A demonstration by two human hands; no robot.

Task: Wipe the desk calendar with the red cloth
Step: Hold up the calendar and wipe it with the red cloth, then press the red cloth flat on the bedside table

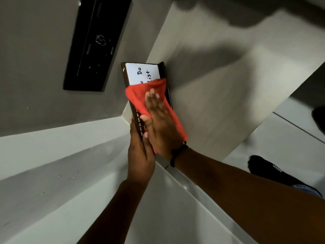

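Clearly mid-wipe, the flat right hand [159, 124] pressed the red cloth [140, 93] on the desk calendar [140, 72] gripped by the left hand [139, 155], the uncovered whiteboard end likely next.

Two bare forearms reaching forward, left hand [140, 155] gripping the desk calendar's [139, 74] near edge, thumb on its front, right hand [159, 124] pressed flat, fingers [152, 96] extended together on the red cloth [137, 93], dark band on right wrist
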